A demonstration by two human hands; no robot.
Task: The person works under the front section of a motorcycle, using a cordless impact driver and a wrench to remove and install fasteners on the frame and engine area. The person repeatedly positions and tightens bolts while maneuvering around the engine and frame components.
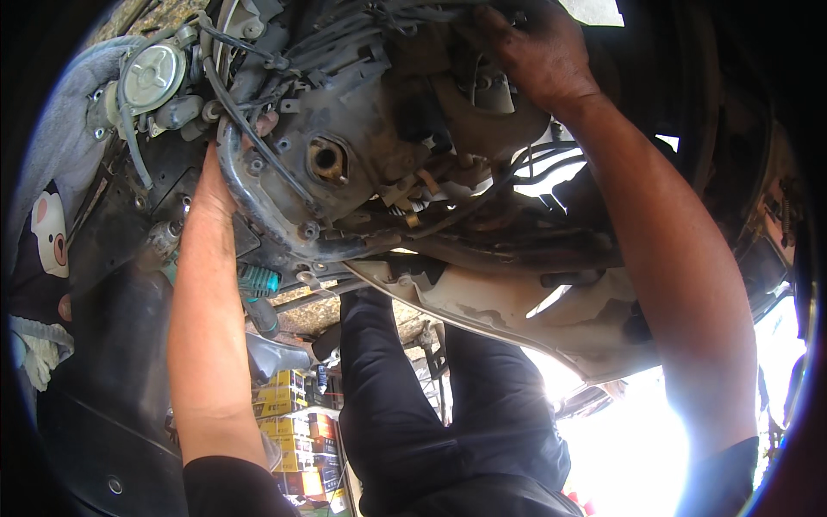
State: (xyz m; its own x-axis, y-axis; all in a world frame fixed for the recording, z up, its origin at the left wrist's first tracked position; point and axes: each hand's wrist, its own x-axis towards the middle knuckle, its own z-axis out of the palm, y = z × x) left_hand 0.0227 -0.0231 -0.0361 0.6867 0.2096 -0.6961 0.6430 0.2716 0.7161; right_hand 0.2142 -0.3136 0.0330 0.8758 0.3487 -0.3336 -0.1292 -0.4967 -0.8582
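Note:
A dirty scooter-like frame and engine assembly fills the upper middle. My left hand (222,172) reaches behind the curved black frame tube (245,194); some fingertips show past the tube, but most of the fingers and anything in them are hidden. At the top, my right hand (547,60) is bent over the machine beside the bundled cables and hoses (370,21). Its fingers are curled around something dark among the parts, which I cannot make out. Between the hands lies a grimy metal cover with a round opening (327,159).
A carburetor-like part with a round metal cap (155,76) rests at upper left near a grey cloth (60,129). A teal and black power tool (258,280) lies beside my left forearm. Below is a pale body panel (482,297); stacked yellow boxes (282,401) stand beyond my legs.

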